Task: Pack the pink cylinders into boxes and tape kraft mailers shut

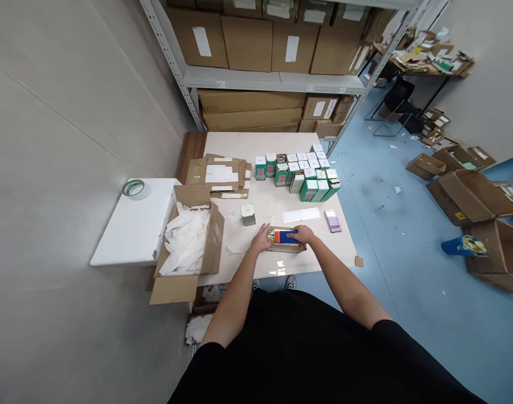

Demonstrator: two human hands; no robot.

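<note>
Left hand (pixel 261 238): is being clenched over the near end of a blue-and-orange item (pixel 285 237).
Right hand (pixel 302 234): is being clenched across that item's blue face.
Item: is being gripped between both hands, directly over a brown cardboard tray (pixel 286 248).
Nearby: a green-and-white box (pixel 248 215) is being supported upright on the white table (pixel 235 261), left of the hands.

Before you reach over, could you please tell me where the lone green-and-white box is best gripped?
Take the green-and-white box by two opposite sides, fingers coming down from above: it stands upright by itself on the table, so nothing blocks those sides.
</note>
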